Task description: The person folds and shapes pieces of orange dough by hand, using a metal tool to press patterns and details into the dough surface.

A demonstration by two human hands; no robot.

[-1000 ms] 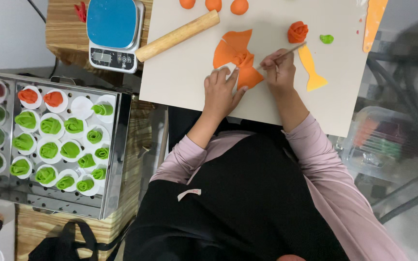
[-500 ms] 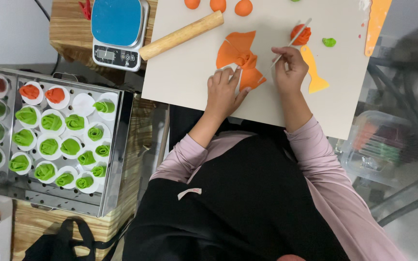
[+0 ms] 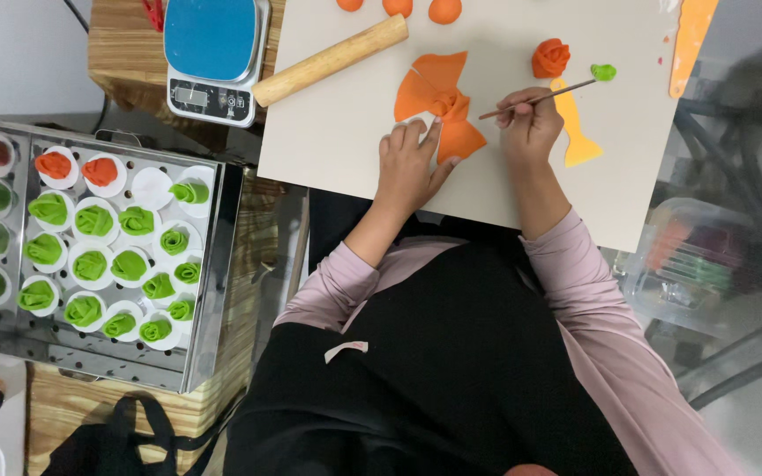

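1. I see a pale work mat (image 3: 346,132) lying on a wooden counter (image 3: 121,53). Grey floor shows to the right, with a clear plastic bin (image 3: 707,264) on it.
2. On the mat's far side lie a wooden rolling pin (image 3: 330,60), three orange dough balls (image 3: 444,9) at the top edge, an orange dough rose (image 3: 550,58), a small green dough bit (image 3: 603,72) and a yellow-orange dough strip (image 3: 575,132).
3. A blue-topped kitchen scale (image 3: 213,53) sits just left of the mat. Further left, a steel steamer tray (image 3: 99,361) carries green and orange dough roses on white paper rounds.
4. The orange folded dough piece (image 3: 438,101) lies mid-mat, pinched at its middle, its flaps fanning out up-left and down-right.
5. My left hand (image 3: 409,167) rests on the mat, its fingers (image 3: 434,141) spread, the tips touching the dough's lower flap.
6. My right hand (image 3: 529,123) pinches a thin stick (image 3: 535,99). Its long axis runs nearly level, rising slightly to the right, with the far tip beside the green bit and the near tip just right of the dough's pinched middle.
7. Bare mat lies left of the dough and below both hands. The mat's near edge meets my dark apron (image 3: 434,388), and its right edge overhangs the floor.
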